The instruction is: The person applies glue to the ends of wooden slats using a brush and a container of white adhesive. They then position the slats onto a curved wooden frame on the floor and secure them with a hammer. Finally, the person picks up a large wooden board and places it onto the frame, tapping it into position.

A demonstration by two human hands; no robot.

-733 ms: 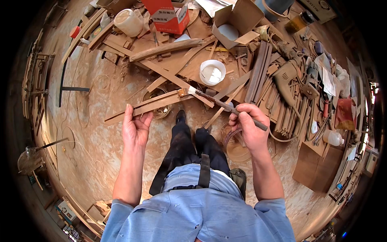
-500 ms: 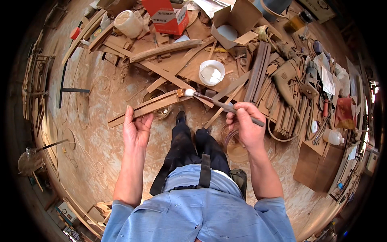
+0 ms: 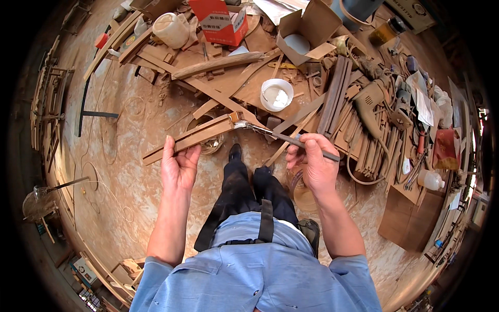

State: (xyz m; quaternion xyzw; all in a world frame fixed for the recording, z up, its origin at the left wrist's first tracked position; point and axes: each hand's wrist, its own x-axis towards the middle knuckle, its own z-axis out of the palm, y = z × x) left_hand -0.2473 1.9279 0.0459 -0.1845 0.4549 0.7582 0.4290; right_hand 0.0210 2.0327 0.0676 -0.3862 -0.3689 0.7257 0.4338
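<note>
My left hand (image 3: 178,165) is closed on a grooved wooden piece (image 3: 195,136), thumb on the near side and fingers beneath. The piece slopes up to the right, and its far end has a cut notch. In my right hand (image 3: 318,162) is a glue brush (image 3: 280,136) with a dark stick handle, gripped between thumb and fingers. Its tip, coated in white, touches or nearly touches the notched end. Beyond it stands a white tub (image 3: 275,107) with white paste inside.
A low bench (image 3: 218,83) ahead carries wood offcuts, a red box (image 3: 221,31), an open cardboard box (image 3: 312,28) and a white jug (image 3: 170,30). A power drill (image 3: 370,101) lies on stacked strips at the right. A metal bowl (image 3: 213,144) sits under the wooden piece.
The brush tip has moved slightly down at the notched end, and its white blob looks smaller and more spread. Both hands keep their grip; the whole view has shifted slightly.
</note>
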